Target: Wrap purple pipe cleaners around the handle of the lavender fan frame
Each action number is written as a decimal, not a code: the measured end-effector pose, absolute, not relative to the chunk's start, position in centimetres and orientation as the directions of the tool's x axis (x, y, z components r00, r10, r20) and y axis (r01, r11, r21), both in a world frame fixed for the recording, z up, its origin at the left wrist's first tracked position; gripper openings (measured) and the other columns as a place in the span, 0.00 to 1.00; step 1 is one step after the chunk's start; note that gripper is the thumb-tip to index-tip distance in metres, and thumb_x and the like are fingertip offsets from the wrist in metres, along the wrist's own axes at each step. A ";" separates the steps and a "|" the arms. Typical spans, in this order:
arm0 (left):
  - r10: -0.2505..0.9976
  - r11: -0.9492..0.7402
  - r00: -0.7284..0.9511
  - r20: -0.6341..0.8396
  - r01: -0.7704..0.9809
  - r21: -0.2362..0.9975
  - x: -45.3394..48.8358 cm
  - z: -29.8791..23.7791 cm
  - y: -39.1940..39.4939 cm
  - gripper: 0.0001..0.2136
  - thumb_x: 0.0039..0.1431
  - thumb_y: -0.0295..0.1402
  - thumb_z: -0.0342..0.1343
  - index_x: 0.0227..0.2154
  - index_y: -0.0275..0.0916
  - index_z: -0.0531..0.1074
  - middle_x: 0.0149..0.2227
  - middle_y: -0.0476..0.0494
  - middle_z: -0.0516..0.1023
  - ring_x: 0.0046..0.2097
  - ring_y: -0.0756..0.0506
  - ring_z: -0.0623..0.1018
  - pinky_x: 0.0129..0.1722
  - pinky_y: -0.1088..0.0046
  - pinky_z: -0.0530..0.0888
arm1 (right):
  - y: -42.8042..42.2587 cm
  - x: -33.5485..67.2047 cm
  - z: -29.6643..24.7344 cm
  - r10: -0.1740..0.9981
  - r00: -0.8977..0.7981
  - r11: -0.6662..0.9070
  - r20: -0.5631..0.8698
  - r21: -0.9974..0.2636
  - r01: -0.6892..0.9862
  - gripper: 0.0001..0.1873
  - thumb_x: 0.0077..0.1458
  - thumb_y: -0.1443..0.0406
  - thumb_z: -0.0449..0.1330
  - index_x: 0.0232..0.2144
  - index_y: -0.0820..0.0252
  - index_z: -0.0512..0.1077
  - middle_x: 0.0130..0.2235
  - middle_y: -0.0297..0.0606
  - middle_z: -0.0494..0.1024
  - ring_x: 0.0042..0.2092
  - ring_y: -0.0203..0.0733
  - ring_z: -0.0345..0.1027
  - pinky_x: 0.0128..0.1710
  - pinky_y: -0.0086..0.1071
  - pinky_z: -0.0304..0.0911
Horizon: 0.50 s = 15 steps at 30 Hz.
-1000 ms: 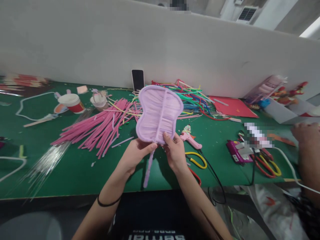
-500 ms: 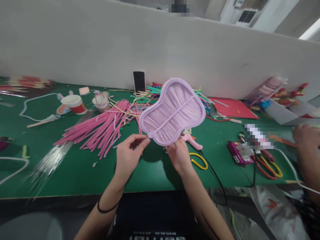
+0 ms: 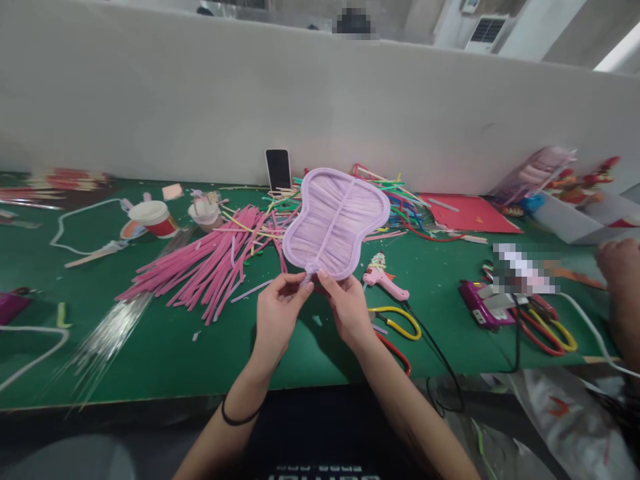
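Observation:
A lilac hand fan (image 3: 336,223) made of fuzzy pipe cleaners is held up above the green table, tilted slightly to the right. It has a wavy outline, a thick rim and a rib down the middle. My left hand (image 3: 281,313) pinches its short twisted handle between thumb and fingers. On the lower right rim my right hand (image 3: 349,308) grips, thumb in front and the other fingers behind, partly hidden. Just right of my right hand lie a pink glue gun (image 3: 387,280) and yellow-handled pliers (image 3: 405,323).
Pink pipe cleaners (image 3: 200,263) and thin silvery wires (image 3: 113,333) spread across the left. A paper cup (image 3: 154,219), a phone (image 3: 278,169) and red sheets (image 3: 467,213) stand or lie behind. A purple power strip (image 3: 483,308) sits right, near another person's arm (image 3: 623,287).
The fan has turned more upright and come a little lower and to the left. My right hand has shifted along the rim, closer to the handle and my left hand.

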<state>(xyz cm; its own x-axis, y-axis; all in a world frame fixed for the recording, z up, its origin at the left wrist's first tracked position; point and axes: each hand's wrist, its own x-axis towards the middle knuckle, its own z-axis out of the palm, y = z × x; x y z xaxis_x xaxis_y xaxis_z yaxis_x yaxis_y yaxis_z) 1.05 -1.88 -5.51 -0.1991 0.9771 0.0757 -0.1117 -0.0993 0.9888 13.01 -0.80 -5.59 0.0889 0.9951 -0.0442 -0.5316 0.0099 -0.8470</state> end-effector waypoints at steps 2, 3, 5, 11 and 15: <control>0.981 -0.109 -0.168 0.093 -0.091 0.990 1.2 -5.4 -2.0 0.13 0.51 0.38 0.70 0.37 0.38 0.80 0.36 0.43 0.83 0.38 0.45 0.82 0.40 0.72 0.77 | -0.4 12.8 -5.7 0.986 0.152 0.024 -0.070 -0.839 -0.543 0.15 0.46 0.59 0.73 0.35 0.59 0.79 0.40 0.38 0.85 0.41 0.41 0.77 0.47 0.35 0.70; 0.986 -0.102 -0.138 0.092 -0.074 0.992 1.2 -5.3 -2.1 0.13 0.53 0.39 0.69 0.37 0.38 0.79 0.36 0.43 0.83 0.35 0.46 0.81 0.35 0.73 0.76 | -0.3 12.9 -5.7 0.982 0.167 0.024 -0.082 -0.835 -0.549 0.15 0.45 0.59 0.74 0.34 0.59 0.79 0.38 0.37 0.85 0.39 0.40 0.77 0.45 0.34 0.70; 0.998 -0.055 -0.030 0.054 -0.044 0.998 1.2 -5.2 -2.2 0.13 0.57 0.43 0.65 0.36 0.38 0.78 0.32 0.43 0.82 0.26 0.48 0.78 0.24 0.76 0.72 | 0.0 13.3 -5.6 0.979 0.177 0.014 -0.105 -0.823 -0.568 0.14 0.43 0.60 0.74 0.34 0.58 0.80 0.37 0.35 0.84 0.37 0.38 0.76 0.39 0.31 0.69; 0.995 0.011 0.100 -0.008 -0.037 0.999 1.4 -5.6 -2.3 0.14 0.62 0.46 0.60 0.35 0.39 0.78 0.22 0.51 0.74 0.16 0.55 0.63 0.16 0.78 0.57 | 0.2 13.7 -4.4 0.980 0.094 -0.061 -0.173 -0.723 -0.688 0.15 0.42 0.59 0.75 0.31 0.58 0.79 0.33 0.34 0.83 0.34 0.35 0.74 0.32 0.27 0.67; 0.995 0.015 0.098 -0.006 -0.088 0.996 1.8 -5.9 -2.5 0.15 0.61 0.47 0.61 0.33 0.39 0.78 0.21 0.52 0.71 0.17 0.56 0.61 0.17 0.78 0.55 | 0.3 12.9 -3.9 0.976 0.066 -0.106 -0.206 -0.724 -0.682 0.15 0.41 0.59 0.76 0.29 0.59 0.78 0.29 0.31 0.80 0.28 0.32 0.69 0.26 0.26 0.63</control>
<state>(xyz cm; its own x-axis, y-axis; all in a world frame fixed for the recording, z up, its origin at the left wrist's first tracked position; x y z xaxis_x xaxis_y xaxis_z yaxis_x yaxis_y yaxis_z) 1.75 -2.53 -5.87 0.0982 0.9951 -0.0063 -0.0882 0.0150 0.9960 12.93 0.31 -3.93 0.0663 0.9764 -0.2056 -0.6818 -0.1061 -0.7238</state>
